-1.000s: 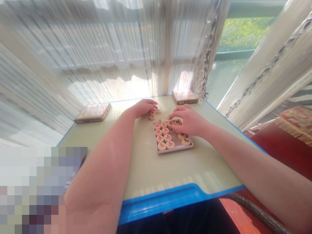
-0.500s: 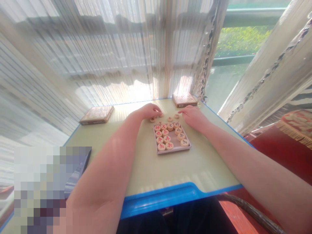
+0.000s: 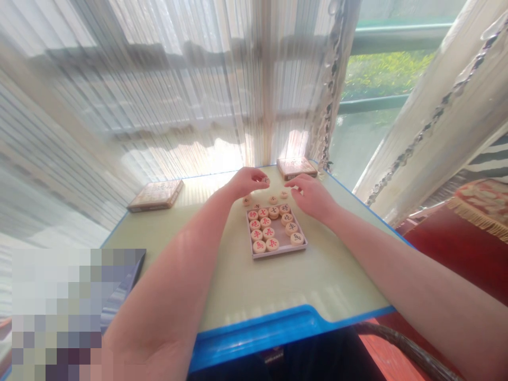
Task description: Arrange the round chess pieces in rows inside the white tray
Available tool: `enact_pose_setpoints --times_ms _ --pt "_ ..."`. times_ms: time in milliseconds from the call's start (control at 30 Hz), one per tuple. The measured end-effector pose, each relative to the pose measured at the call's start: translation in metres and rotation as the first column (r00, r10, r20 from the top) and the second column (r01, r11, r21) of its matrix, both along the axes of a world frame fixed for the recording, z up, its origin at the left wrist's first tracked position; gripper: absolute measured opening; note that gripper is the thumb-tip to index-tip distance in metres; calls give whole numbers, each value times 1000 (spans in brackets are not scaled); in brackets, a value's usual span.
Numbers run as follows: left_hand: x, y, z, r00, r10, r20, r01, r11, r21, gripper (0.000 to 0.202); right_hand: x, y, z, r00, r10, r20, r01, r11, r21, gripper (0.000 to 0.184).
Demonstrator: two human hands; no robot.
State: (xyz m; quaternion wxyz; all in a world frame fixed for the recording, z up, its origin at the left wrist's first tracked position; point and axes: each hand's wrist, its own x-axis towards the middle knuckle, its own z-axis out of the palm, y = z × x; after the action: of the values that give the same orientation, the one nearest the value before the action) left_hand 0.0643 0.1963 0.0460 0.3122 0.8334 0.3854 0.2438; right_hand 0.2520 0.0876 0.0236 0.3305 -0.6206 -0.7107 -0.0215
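Observation:
My left hand pinches a xiangqi piece between thumb and fingers, lifted just over the far part of the table. My right hand hovers with fingers stretched out and nothing in them, close to a loose round piece. Other loose pieces, among them one in the middle and one below my left hand, lie behind the shallow box. Inside the box, red-marked pieces fill the left columns and black-marked pieces line the right side, with a gap between them.
A flat patterned box lies at the table's left edge and another at the far right corner. The pale tabletop has a blue rim. Sheer curtains hang behind, and a red seat stands at right.
My left hand has picked a xiangqi piece up from the table and raised it slightly. My right hand stays near the loose pieces. The view has tilted a little.

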Motion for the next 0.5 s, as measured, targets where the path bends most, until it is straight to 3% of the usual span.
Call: enact_pose_setpoints --times_ms 100,267,367,500 --pt "7 -10 11 991 -101 88 112 985 -130 40 -5 -7 5 997 66 -29 -64 995 72 27" --pt "14 -26 25 958 -259 119 284 908 -309 38 -6 -12 10 997 62 -35 -58 994 95 29" --pt "16 -31 26 946 -277 166 320 871 -373 38 -6 -15 13 998 57 -37 -53 995 89 29" --pt "18 -31 24 944 -261 203 322 867 -380 35 -6 -18 17 999 42 -18 -40 991 131 25"
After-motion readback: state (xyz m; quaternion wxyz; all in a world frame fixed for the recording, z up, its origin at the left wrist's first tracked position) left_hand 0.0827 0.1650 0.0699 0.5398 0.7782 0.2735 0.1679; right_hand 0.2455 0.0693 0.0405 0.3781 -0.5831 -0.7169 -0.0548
